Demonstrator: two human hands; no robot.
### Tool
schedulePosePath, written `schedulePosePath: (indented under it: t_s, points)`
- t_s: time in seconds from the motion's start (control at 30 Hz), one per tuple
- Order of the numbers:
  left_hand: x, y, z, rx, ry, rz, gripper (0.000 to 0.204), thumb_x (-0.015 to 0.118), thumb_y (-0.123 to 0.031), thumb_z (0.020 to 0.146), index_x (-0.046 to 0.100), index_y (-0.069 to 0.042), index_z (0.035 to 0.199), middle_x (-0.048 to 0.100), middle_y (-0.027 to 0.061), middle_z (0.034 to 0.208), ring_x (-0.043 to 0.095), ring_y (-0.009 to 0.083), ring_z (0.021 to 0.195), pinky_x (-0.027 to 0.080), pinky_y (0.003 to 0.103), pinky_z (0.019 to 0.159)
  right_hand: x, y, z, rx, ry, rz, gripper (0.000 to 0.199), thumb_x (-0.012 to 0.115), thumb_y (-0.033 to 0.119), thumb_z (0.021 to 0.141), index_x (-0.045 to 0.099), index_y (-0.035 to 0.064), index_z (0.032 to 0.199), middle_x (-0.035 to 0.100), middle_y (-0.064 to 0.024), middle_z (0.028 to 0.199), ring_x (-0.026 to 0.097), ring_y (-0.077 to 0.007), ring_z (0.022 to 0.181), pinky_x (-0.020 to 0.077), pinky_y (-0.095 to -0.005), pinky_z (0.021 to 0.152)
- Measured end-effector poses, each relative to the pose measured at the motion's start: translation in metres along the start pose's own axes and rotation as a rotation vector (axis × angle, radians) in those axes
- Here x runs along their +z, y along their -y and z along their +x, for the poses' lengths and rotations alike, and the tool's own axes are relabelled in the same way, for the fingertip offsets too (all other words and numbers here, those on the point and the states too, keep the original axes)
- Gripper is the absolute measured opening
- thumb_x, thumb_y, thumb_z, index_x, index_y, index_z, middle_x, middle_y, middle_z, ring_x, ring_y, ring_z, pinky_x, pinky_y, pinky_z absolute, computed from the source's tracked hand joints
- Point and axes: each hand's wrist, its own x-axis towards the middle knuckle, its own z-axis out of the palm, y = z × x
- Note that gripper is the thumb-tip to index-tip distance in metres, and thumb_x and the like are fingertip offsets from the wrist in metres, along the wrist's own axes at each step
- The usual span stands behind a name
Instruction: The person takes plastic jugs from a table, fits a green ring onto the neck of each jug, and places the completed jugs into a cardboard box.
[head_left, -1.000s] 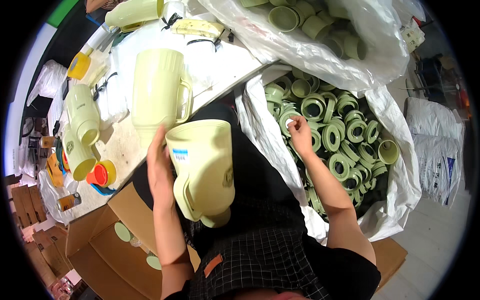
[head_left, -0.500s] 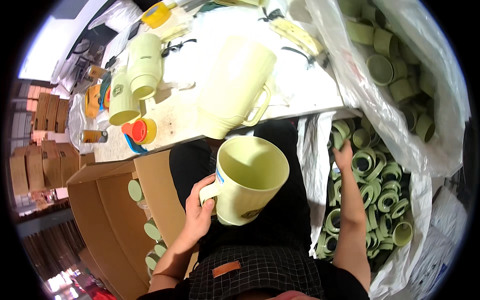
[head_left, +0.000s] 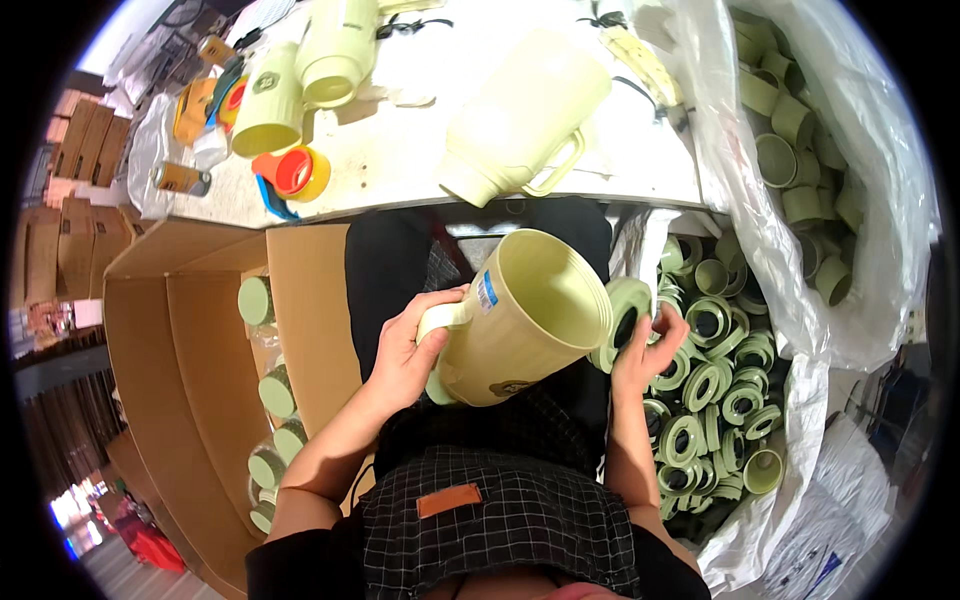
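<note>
1. Jug [head_left: 525,330], pale green, one. Located in front of the person's lap, off the table, tilted with its open mouth toward the upper right. Blue-and-white label [head_left: 487,290] near the handle; dark round mark lower on the side.
2. Left hand [head_left: 412,345], one. Closed around the jug's handle [head_left: 443,318], thumb toward the person.
3. Ring [head_left: 627,300], green with a dark centre, one. Just beside the jug's rim; whether the two touch cannot be told.
4. Right hand [head_left: 645,350], one. Gripping the ring at its right edge, other fingers loosely spread, above the sack.
5. Sack [head_left: 800,430], white, open, to the right. Contains many green rings [head_left: 708,385] in a loose heap.
6. Clear plastic bag [head_left: 735,250], upper right. Contains green cups [head_left: 775,160].
7. Table [head_left: 390,165], white top. Bears a second jug [head_left: 535,110], lying on its side, handle to the right; two green cylinders [head_left: 270,110] at left; a red-and-yellow round piece [head_left: 295,172] near the front edge.
8. Cardboard box [head_left: 195,330], open, lower left. Contains containers with green lids [head_left: 277,392].
9. Apron [head_left: 540,510], black with a white grid, brown patch.
</note>
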Motion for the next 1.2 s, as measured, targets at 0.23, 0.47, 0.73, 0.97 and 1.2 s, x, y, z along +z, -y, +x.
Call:
schedulePosePath:
  t_s: [0.23,0.47,0.73,0.97,1.2]
  points:
    - [0.002,0.000,0.000,0.032,0.065,-0.065,0.034,0.056,-0.011,0.097,0.057,-0.001,0.129,0.064,0.0168,0.130,0.066,0.0296,0.113,0.051,0.037,0.096,-0.017,0.008,0.012,0.301,0.413,0.225,0.046,0.062,0.032,0.097,0.060,-0.0055,0.125,0.061,-0.0174,0.110,0.056,-0.0240,0.108,0.0441,-0.0368,0.094]
    - [-0.004,-0.001,-0.009,0.041,0.168,-0.082,0.041,0.058,-0.021,0.098,0.056,0.003,0.131,0.060,0.0188,0.136,0.061,0.0254,0.121,0.046,0.036,0.103,-0.028,0.138,0.059,-0.749,0.784,0.254,0.061,0.064,0.053,0.089,0.066,0.0028,0.123,0.059,-0.0104,0.094,0.055,-0.0261,0.081,0.0448,-0.0377,0.069]
    - [-0.007,0.008,-0.014,0.025,0.159,-0.100,0.039,0.064,-0.023,0.094,0.059,-0.005,0.129,0.065,0.0148,0.128,0.066,0.0314,0.112,0.052,0.036,0.095,-0.043,0.124,0.034,-0.748,0.729,0.209,0.061,0.063,0.053,0.090,0.067,0.0011,0.122,0.059,-0.0097,0.092,0.052,-0.0254,0.076,0.0430,-0.0372,0.067]
    - [0.009,-0.015,-0.037,-0.004,0.052,0.138,0.037,0.059,-0.021,0.096,0.053,-0.001,0.127,0.060,0.0199,0.133,0.064,0.0395,0.113,0.051,0.039,0.094,-0.044,0.133,0.029,-0.652,0.735,0.205,0.054,0.062,0.046,0.090,0.066,0.0001,0.119,0.059,-0.0123,0.092,0.054,-0.0273,0.079,0.0437,-0.0385,0.070]
    - [0.010,-0.019,-0.055,0.073,0.016,0.184,0.044,0.070,-0.012,0.085,0.053,0.000,0.124,0.055,0.0202,0.140,0.066,0.0384,0.105,0.055,0.039,0.086,-0.051,0.136,0.065,-0.478,0.959,0.294,0.076,0.041,0.067,0.096,0.062,-0.0014,0.122,0.060,-0.0146,0.107,0.058,-0.0278,0.102,0.0439,-0.0400,0.094]
